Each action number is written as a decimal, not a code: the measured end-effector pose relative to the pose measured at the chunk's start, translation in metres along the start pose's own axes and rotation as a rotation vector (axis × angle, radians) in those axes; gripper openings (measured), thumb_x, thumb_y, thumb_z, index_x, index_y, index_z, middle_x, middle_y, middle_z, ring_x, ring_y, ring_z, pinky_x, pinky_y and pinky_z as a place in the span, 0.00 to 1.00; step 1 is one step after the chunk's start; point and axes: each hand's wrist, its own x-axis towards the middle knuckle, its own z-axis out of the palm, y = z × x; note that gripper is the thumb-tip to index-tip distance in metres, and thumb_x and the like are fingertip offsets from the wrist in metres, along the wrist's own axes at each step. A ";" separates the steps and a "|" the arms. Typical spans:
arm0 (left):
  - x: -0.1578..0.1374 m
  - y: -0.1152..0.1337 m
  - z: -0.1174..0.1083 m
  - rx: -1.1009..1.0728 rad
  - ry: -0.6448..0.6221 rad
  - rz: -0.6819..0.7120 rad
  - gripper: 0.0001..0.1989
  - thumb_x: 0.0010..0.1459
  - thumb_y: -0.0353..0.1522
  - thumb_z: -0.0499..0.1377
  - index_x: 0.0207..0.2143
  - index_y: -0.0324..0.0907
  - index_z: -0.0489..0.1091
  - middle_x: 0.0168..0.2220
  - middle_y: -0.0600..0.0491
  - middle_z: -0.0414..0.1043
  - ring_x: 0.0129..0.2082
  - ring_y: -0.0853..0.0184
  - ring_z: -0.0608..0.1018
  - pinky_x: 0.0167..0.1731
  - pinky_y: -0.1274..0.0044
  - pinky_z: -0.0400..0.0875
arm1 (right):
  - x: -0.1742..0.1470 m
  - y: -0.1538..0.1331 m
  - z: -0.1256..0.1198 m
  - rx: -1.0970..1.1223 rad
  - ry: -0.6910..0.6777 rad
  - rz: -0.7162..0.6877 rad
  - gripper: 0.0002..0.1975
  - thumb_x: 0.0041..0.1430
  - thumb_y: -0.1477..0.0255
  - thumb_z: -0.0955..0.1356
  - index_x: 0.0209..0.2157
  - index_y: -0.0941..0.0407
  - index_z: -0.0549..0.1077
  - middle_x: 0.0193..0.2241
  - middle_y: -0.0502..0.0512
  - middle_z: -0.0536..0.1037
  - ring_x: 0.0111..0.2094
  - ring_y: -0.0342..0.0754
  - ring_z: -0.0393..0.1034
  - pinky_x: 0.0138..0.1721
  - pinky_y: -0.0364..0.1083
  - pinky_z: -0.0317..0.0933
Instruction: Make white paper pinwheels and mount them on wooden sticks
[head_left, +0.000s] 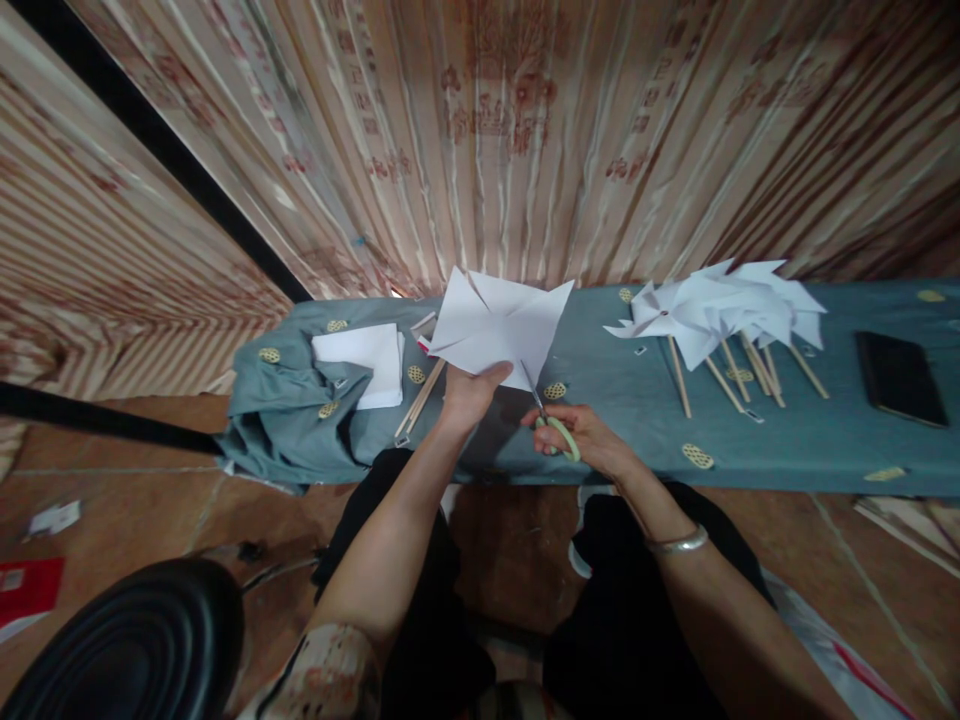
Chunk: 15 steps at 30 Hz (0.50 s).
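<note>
My left hand [472, 395] grips the lower edge of a white square of paper [496, 325], thumb on top. Slits run inward from several of its corners. In my right hand [574, 435] is a pair of scissors [561, 438] with light green handles, fingers through the loops. Its blades meet the paper's lower right edge, close to my left thumb. Left of the paper lie a stack of white paper [367, 365] and a few thin wooden sticks [421, 400]. Farther right, several finished-looking paper pinwheels [735, 310] on wooden sticks are heaped together.
All this lies on a long, narrow surface under a green patterned cloth [630, 450]. A black flat case [900, 378] rests at its right end. Behind hangs a patterned curtain [495, 150]. A black round stool [135, 640] stands at lower left, near a red packet [30, 590] on the floor.
</note>
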 end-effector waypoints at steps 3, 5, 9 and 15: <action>-0.001 0.003 0.000 -0.012 0.014 -0.009 0.29 0.38 0.27 0.70 0.47 0.42 0.72 0.38 0.51 0.79 0.44 0.56 0.78 0.52 0.68 0.68 | 0.001 0.002 0.000 0.000 0.003 -0.003 0.25 0.36 0.54 0.78 0.31 0.58 0.77 0.19 0.47 0.74 0.20 0.39 0.66 0.22 0.39 0.60; -0.002 0.004 0.000 -0.020 0.015 -0.015 0.30 0.38 0.27 0.70 0.48 0.43 0.72 0.38 0.51 0.79 0.45 0.57 0.78 0.51 0.69 0.69 | 0.001 0.002 0.000 0.002 0.002 0.006 0.25 0.36 0.54 0.78 0.31 0.58 0.77 0.19 0.47 0.74 0.20 0.38 0.66 0.21 0.39 0.59; -0.002 0.003 -0.001 0.003 -0.006 -0.003 0.30 0.40 0.28 0.69 0.49 0.43 0.71 0.39 0.52 0.79 0.44 0.58 0.79 0.51 0.70 0.69 | 0.000 0.001 0.000 0.010 0.003 0.002 0.24 0.36 0.54 0.78 0.30 0.57 0.76 0.18 0.46 0.73 0.18 0.38 0.65 0.20 0.39 0.58; 0.002 -0.004 -0.002 0.004 -0.012 0.035 0.29 0.39 0.29 0.69 0.49 0.43 0.71 0.39 0.51 0.79 0.42 0.58 0.79 0.50 0.69 0.70 | 0.001 0.002 0.001 0.006 0.028 0.014 0.24 0.35 0.55 0.78 0.30 0.58 0.77 0.17 0.47 0.73 0.18 0.38 0.65 0.21 0.40 0.59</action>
